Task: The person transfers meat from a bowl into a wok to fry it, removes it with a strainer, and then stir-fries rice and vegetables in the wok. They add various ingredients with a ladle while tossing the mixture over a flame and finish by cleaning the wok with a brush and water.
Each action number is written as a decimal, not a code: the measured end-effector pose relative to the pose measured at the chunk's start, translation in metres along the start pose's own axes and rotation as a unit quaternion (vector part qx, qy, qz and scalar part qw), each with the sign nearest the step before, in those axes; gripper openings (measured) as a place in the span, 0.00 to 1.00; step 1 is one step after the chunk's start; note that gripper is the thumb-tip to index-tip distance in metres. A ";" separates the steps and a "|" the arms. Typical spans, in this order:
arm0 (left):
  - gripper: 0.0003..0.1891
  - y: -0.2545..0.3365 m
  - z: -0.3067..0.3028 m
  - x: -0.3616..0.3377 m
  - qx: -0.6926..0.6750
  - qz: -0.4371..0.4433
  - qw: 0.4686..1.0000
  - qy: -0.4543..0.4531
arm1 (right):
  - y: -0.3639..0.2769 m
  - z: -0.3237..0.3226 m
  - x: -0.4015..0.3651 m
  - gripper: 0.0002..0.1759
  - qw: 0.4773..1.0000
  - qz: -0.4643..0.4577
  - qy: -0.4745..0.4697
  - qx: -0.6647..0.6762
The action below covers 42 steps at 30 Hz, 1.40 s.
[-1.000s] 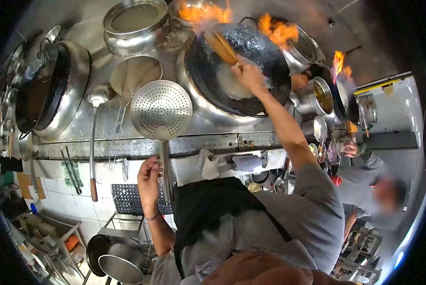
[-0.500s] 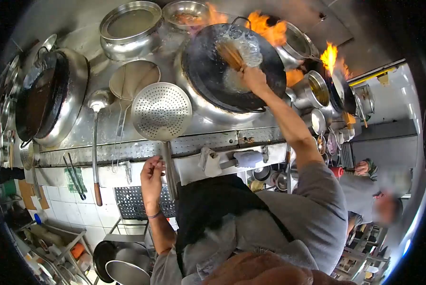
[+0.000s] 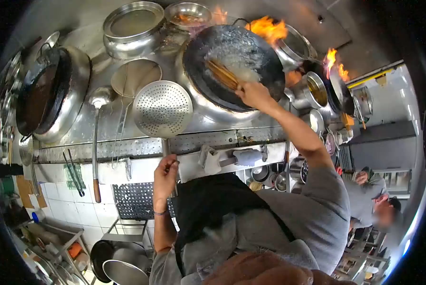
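Note:
My right hand (image 3: 256, 97) is closed around a bamboo wok brush (image 3: 222, 73), its bristle end down in the large black wok (image 3: 267, 61). Cloudy, splashing water (image 3: 234, 50) covers part of the wok's bottom. In front of the stove's edge, my left hand (image 3: 165, 178) has its fingers curled. It overlaps the handle of a large perforated strainer (image 3: 162, 109); whether it grips the handle or anything else is hidden. The strainer rests on the stove beside a round mesh skimmer (image 3: 136, 78) and a long-handled ladle (image 3: 99, 98).
Flames (image 3: 270, 31) rise behind the wok and around a pan (image 3: 336, 90) at right. A metal pot (image 3: 312, 90) stands right of the wok. Another wok (image 3: 39, 99) sits at left. Tongs (image 3: 73, 172) hang at the front edge. A co-worker (image 3: 365, 197) is at far right.
My right hand has drawn the brush toward me and slightly left in the wok, and the water has spread. My left hand has shifted right, over the strainer's handle.

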<state>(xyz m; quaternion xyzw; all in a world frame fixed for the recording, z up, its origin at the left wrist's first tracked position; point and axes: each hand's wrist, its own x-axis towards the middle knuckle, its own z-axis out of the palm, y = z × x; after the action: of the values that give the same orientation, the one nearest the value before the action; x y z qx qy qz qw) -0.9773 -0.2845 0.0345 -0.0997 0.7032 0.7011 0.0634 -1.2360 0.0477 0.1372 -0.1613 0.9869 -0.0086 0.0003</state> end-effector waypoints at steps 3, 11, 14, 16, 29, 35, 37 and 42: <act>0.14 -0.001 0.026 -0.005 0.067 0.024 0.997 -0.004 | 0.006 -0.028 0.009 0.21 0.996 0.059 -0.072 0.006; 0.36 -0.020 0.086 0.008 0.243 0.125 0.961 -0.040 | 0.009 0.019 0.016 0.19 0.970 -0.075 0.055 0.223; 0.37 -0.027 0.088 0.007 0.226 0.113 0.967 -0.037 | 0.019 0.007 0.026 0.20 0.977 -0.069 0.005 0.202; 0.40 -0.034 0.098 0.013 0.257 0.100 0.960 -0.055 | 0.009 0.001 0.061 0.20 0.978 0.040 0.029 0.204; 0.49 -0.027 0.140 0.023 0.352 0.041 0.935 0.015 | 0.031 -0.013 0.051 0.20 0.997 0.059 0.000 0.051; 0.43 -0.047 0.135 0.034 0.350 0.007 0.936 0.037 | 0.027 -0.015 -0.011 0.21 0.977 -0.093 -0.013 0.192; 0.39 -0.049 0.123 0.033 0.275 0.011 0.961 0.031 | 0.065 -0.018 -0.018 0.19 0.985 -0.133 -0.030 0.105; 0.25 -0.022 0.117 0.038 -0.098 -0.072 0.992 -0.038 | 0.059 -0.005 0.046 0.22 0.995 0.070 -0.070 0.031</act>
<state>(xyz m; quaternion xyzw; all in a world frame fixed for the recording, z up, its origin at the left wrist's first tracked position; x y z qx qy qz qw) -1.0150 -0.1695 0.0036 -0.1293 0.6194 0.7634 0.1298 -1.2985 0.0887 0.1409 -0.0916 0.9926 -0.0282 0.0746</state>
